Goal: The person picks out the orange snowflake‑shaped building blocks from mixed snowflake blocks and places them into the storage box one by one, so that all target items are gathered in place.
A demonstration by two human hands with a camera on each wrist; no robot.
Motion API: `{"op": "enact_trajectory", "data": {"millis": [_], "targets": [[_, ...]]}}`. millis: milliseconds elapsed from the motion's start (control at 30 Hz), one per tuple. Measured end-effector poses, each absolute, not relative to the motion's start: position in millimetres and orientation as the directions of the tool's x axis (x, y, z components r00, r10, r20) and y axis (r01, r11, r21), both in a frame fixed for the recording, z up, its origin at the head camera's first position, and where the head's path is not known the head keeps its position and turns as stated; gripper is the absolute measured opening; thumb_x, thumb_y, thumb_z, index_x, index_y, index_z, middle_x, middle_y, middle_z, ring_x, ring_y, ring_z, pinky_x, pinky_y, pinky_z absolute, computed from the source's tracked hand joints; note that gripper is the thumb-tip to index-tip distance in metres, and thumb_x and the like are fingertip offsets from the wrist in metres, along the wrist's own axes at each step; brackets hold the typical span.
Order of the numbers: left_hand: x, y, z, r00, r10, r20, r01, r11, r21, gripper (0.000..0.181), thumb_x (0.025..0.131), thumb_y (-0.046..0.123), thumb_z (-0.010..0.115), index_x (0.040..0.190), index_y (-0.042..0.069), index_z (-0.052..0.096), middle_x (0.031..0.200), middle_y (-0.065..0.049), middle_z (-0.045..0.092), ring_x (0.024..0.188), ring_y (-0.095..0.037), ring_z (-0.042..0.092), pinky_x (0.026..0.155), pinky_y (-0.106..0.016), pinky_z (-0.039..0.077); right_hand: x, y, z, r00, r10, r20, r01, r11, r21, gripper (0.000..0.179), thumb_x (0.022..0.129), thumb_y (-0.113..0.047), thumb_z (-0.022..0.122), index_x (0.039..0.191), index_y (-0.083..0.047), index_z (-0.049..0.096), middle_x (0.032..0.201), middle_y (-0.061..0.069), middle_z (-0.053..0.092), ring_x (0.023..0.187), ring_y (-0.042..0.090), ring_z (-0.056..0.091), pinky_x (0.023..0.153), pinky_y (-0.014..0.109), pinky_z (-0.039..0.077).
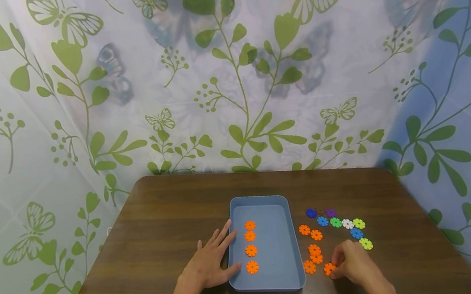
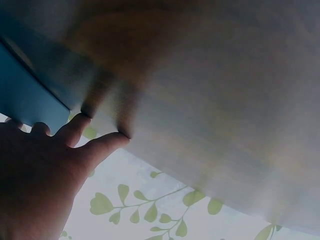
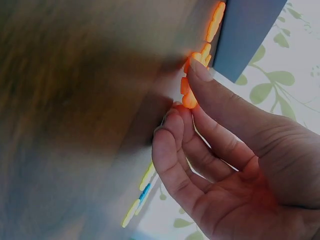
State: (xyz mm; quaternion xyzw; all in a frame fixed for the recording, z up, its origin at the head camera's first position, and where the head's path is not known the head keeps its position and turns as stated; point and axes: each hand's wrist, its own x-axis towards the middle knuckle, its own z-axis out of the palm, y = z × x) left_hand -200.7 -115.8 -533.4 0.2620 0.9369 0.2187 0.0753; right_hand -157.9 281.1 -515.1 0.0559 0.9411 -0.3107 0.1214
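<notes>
A shallow blue-grey tray (image 1: 276, 245) lies on the table, with several orange notched discs (image 1: 251, 250) in a column along its left half. My left hand (image 1: 206, 267) is spread at the tray's left side, fingers extended, fingertips and thumb at the rim. To the right of the tray, my right hand (image 1: 356, 263) pinches an orange notched disc (image 1: 329, 269) between thumb and fingers, low over the table. The right wrist view shows the thumb on the held disc (image 3: 188, 95). Other loose orange discs (image 1: 309, 267) lie between this hand and the tray.
Beyond the right hand lies a group of discs in other colours, among them a green disc (image 1: 336, 223), a white disc (image 1: 348, 224) and a purple disc (image 1: 331, 213). The brown wooden table (image 1: 173, 218) ends at a leaf-patterned curtain (image 1: 199, 136).
</notes>
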Motion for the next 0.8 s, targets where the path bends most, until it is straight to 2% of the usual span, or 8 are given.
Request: {"op": "enact_trajectory", "data": {"millis": [167,467,600,800], "targets": [[-200.4,-116.0,-532.7,-0.852,0.524,-0.025,0.457,0.766,0.452,0.086,0.099,0.058,0.066,0.17,0.019,0.036,0.182,-0.003,0.013,0.16,-0.046,0.03,0.113,-0.087,0.023,-155.8,283.1,-513.8,-0.969,0.031,-0.247,0.175,0.791,-0.586,0.03,0.074,0.0,0.097,0.074,-0.006,0.068,0.073,0.002,0.063,0.068,0.019,0.057,0.063,0.034,0.052],[-201.0,-116.2,-531.9,-0.85,0.525,-0.031,0.456,0.766,0.454,0.086,0.099,0.058,0.066,0.17,0.019,0.036,0.182,-0.003,0.013,0.16,-0.046,0.03,0.113,-0.087,0.022,-152.6,281.6,-508.9,-0.957,0.048,-0.287,0.232,0.722,-0.652,0.02,0.08,0.009,0.088,0.079,-0.003,0.072,0.073,0.005,0.068,0.064,0.021,0.064,0.061,0.037,0.061],[-201.4,-115.9,-531.9,-0.851,0.524,-0.035,0.454,0.767,0.454,0.086,0.099,0.057,0.066,0.17,0.019,0.036,0.182,-0.003,0.013,0.16,-0.046,0.03,0.114,-0.087,0.022,-151.6,284.3,-506.0,-0.967,0.015,-0.256,0.19,0.713,-0.675,0.015,0.083,0.012,0.082,0.085,-0.001,0.077,0.075,0.005,0.072,0.066,0.021,0.068,0.063,0.039,0.063],[-201.4,-116.0,-532.3,-0.851,0.524,-0.036,0.453,0.767,0.454,0.086,0.099,0.057,0.066,0.17,0.019,0.036,0.182,-0.002,0.013,0.16,-0.046,0.029,0.113,-0.088,0.022,-151.7,288.5,-497.2,-0.992,-0.022,-0.126,0.071,0.728,-0.682,0.018,0.082,0.012,0.081,0.083,-0.006,0.079,0.077,0.002,0.074,0.067,0.018,0.068,0.06,0.032,0.06]]}}
